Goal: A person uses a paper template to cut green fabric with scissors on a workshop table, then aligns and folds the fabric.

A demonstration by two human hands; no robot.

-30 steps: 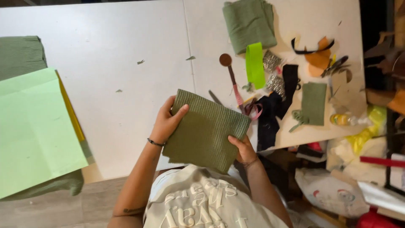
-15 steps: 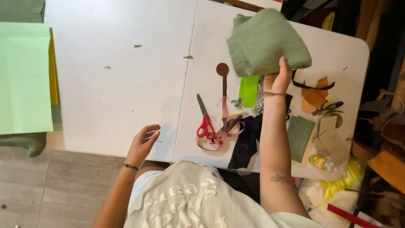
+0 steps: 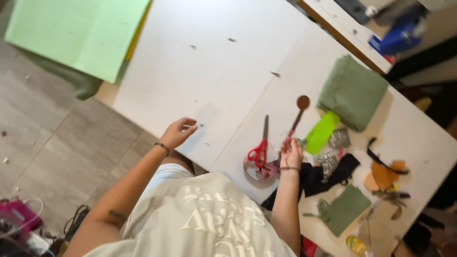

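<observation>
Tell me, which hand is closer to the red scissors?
Right. The right hand hovers just beside the red scissors, near their handles; the left hand rests at the table's edge, farther off.

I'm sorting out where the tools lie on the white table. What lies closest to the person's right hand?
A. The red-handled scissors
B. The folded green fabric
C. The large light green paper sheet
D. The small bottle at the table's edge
A: the red-handled scissors lie just beside the right hand, while the folded green fabric and the light green paper sheet lie much farther off.
</observation>
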